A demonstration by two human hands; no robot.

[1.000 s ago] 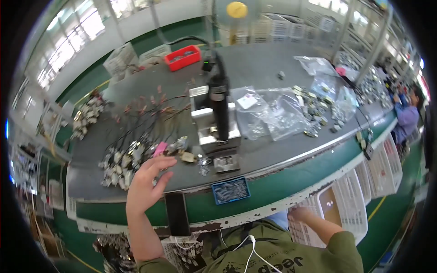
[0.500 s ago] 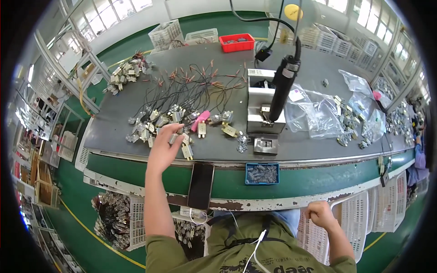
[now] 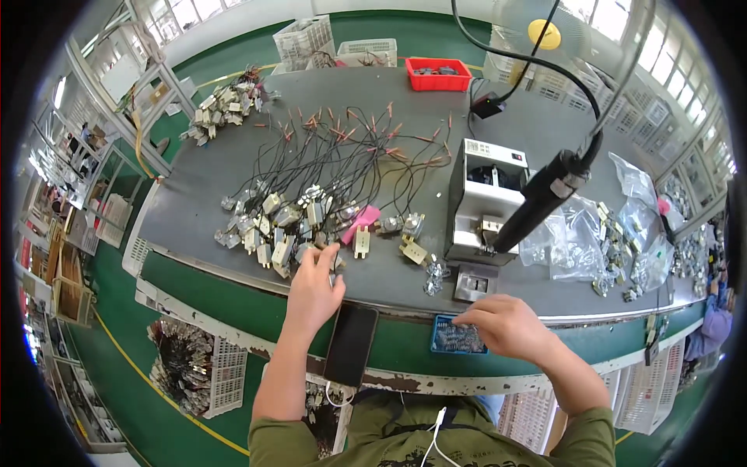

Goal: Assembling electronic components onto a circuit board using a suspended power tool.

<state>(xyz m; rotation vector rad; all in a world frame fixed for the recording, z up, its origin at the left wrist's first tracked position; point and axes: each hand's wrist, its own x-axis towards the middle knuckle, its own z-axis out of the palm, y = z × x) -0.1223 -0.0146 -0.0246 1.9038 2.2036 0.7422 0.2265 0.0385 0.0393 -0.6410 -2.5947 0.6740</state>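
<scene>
My left hand (image 3: 313,292) reaches over the near edge of a pile of cream plug-like connectors with black leads (image 3: 284,222). Its fingers are stretched out, thumb apart, with nothing visibly held. My right hand (image 3: 510,327) hovers over a small blue tray (image 3: 436,348) filled with small metal pieces. Its fingertips are drawn together at the tray's far edge; whether they pinch a piece is too small to tell. Beyond it is a metal fixture block (image 3: 475,283), in front of a grey machine (image 3: 486,198) with a black electric screwdriver (image 3: 542,198) leaning over it.
A black phone (image 3: 352,345) lies on the front ledge beside my left forearm. Loose clear and metal bits (image 3: 436,276), a cream connector (image 3: 413,251) and a pink strip (image 3: 361,223) lie mid-table. Plastic bags (image 3: 576,241) with parts sit right; a red bin (image 3: 437,75) stands at the back.
My right hand has risen from beside my body to the blue tray, its fist loosening. My left hand has drawn back slightly toward me and right. The view has shifted.
</scene>
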